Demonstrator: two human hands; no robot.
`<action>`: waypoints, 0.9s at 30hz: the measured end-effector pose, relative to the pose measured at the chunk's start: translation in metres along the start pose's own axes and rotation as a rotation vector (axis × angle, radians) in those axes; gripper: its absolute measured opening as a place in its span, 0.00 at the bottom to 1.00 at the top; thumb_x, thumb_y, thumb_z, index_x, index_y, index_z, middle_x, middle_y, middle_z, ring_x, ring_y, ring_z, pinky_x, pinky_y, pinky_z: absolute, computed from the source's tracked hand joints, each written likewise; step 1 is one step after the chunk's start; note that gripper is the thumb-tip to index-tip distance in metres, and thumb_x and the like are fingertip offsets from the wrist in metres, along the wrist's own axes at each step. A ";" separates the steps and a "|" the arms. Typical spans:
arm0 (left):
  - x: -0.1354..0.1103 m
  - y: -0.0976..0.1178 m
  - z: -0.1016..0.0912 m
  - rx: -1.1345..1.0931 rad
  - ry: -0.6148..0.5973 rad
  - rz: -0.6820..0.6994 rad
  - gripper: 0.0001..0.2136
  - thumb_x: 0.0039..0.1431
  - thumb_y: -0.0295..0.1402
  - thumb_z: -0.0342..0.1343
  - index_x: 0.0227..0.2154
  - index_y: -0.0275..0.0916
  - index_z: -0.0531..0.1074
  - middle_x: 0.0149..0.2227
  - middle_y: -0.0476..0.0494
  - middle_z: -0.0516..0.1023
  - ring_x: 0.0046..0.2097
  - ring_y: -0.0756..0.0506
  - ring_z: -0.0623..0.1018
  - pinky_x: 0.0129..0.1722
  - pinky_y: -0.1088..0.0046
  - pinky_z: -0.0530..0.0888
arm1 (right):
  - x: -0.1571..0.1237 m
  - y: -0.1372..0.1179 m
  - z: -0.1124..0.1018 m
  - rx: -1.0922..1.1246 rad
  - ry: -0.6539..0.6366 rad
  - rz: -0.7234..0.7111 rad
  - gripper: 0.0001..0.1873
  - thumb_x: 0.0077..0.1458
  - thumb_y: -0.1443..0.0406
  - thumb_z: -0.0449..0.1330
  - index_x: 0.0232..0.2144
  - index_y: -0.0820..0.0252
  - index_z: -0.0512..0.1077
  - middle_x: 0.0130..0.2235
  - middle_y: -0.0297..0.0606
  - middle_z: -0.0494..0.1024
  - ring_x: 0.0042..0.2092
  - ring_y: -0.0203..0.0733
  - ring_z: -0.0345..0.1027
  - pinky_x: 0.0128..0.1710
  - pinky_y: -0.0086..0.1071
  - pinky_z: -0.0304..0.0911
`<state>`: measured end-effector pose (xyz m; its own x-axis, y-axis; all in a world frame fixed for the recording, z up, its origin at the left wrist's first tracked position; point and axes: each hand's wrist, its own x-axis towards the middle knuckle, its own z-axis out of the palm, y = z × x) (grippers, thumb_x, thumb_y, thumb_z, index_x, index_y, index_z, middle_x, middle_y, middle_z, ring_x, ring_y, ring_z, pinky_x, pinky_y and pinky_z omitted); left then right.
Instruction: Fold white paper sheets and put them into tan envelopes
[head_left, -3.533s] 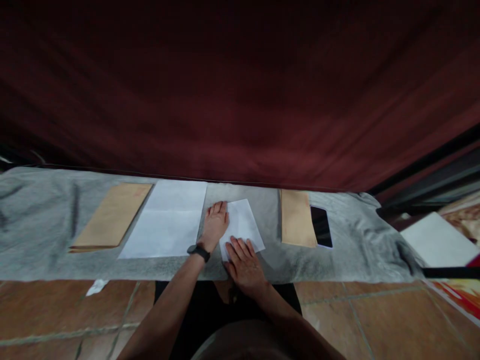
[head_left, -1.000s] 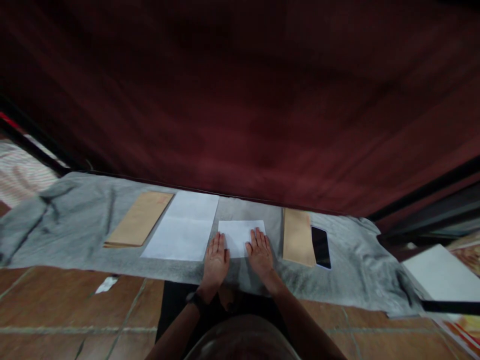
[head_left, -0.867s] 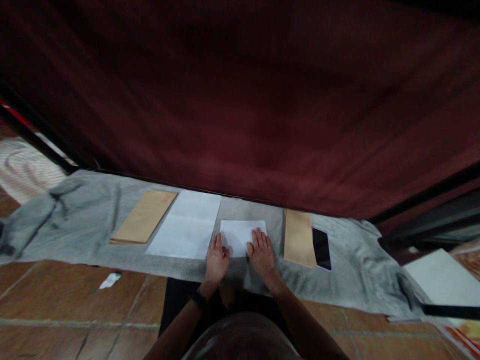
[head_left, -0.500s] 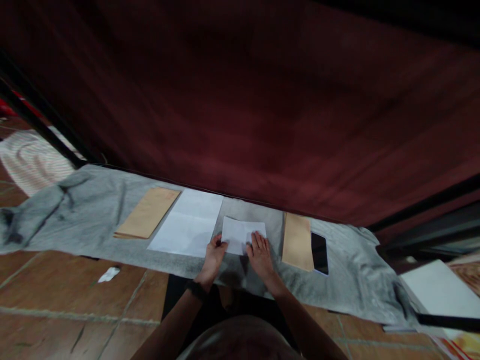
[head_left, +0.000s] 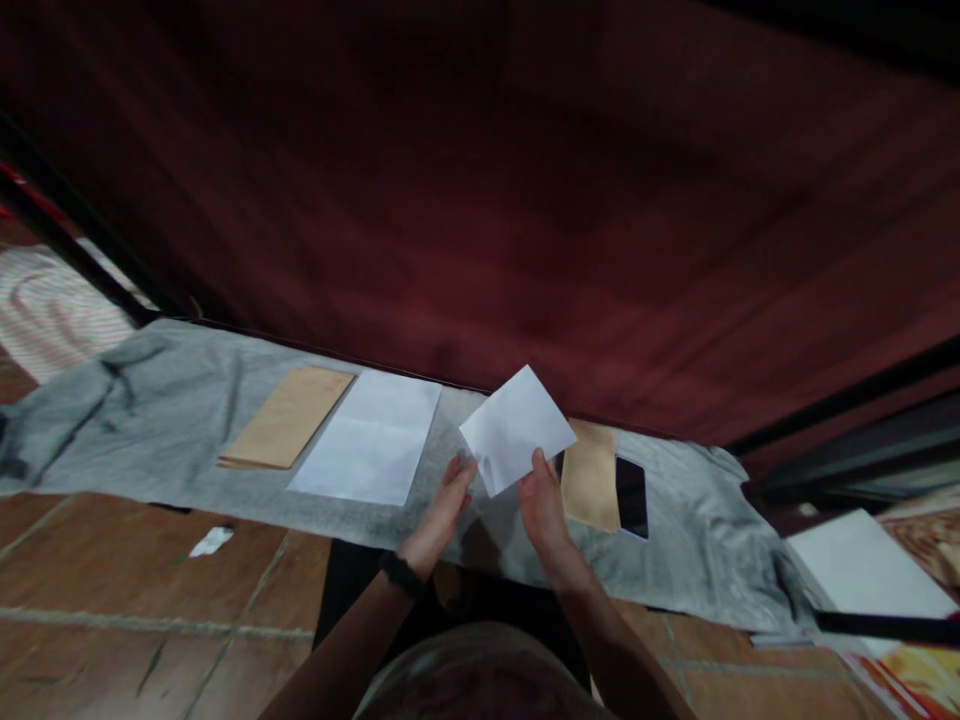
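Note:
A folded sheet of white paper (head_left: 514,430) is lifted off the grey cloth and tilted, one corner pointing away from me. My right hand (head_left: 541,498) grips its near right edge, thumb on top and fingers hidden underneath. At the lower left edge, the curled fingers of my left hand (head_left: 450,495) pinch the paper; their exact hold is partly hidden. Left of my hands lies a larger white sheet (head_left: 371,435), flat with a faint crease. Brown envelopes (head_left: 289,420) are stacked beyond it. Close to my right hand lies another brown envelope (head_left: 591,478).
A dark-screened phone (head_left: 632,498) lies against the right envelope. Grey cloth (head_left: 690,530) covers the low surface, with a dark red curtain (head_left: 480,250) behind it. A white scrap (head_left: 211,541) is on the tiled floor, and a white board (head_left: 870,570) stands at the right.
The folded paper has come up off the cloth and turned diagonally. My right hand has gone from lying flat on it to gripping its edge; both hands shifted slightly right.

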<state>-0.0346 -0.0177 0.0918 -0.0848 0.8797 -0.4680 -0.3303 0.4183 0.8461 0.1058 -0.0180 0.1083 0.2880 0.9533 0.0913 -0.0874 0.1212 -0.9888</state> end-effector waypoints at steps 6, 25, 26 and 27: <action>0.024 -0.024 -0.009 -0.054 -0.026 0.121 0.24 0.44 0.37 0.68 0.46 0.37 0.73 0.38 0.42 0.82 0.38 0.42 0.82 0.39 0.67 0.78 | -0.018 0.015 -0.007 0.474 -0.025 0.408 0.18 0.61 0.49 0.60 0.46 0.52 0.72 0.49 0.37 0.81 0.55 0.42 0.73 0.58 0.40 0.68; 0.032 -0.028 -0.040 1.157 0.186 0.573 0.29 0.65 0.26 0.46 0.69 0.31 0.54 0.63 0.27 0.70 0.62 0.34 0.72 0.61 0.53 0.68 | -0.025 0.083 -0.019 -1.182 -0.417 -0.377 0.26 0.71 0.63 0.47 0.67 0.59 0.61 0.70 0.44 0.60 0.71 0.48 0.50 0.69 0.52 0.49; 0.029 -0.031 -0.037 1.221 0.205 0.653 0.27 0.67 0.28 0.45 0.68 0.31 0.55 0.65 0.26 0.66 0.65 0.33 0.67 0.64 0.50 0.65 | -0.026 0.087 -0.019 -1.245 -0.420 -0.399 0.26 0.71 0.63 0.47 0.68 0.59 0.61 0.70 0.44 0.60 0.71 0.49 0.50 0.69 0.53 0.49; 0.026 -0.034 -0.033 1.293 0.204 0.747 0.27 0.68 0.29 0.43 0.69 0.31 0.55 0.68 0.27 0.62 0.69 0.32 0.62 0.66 0.48 0.62 | -0.027 0.090 -0.019 -1.286 -0.422 -0.413 0.26 0.71 0.62 0.47 0.68 0.58 0.60 0.70 0.44 0.59 0.71 0.50 0.50 0.69 0.53 0.48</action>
<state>-0.0567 -0.0159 0.0425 -0.0160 0.9741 0.2254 0.8701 -0.0975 0.4831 0.1084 -0.0385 0.0143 -0.2433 0.9496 0.1978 0.9150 0.2924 -0.2780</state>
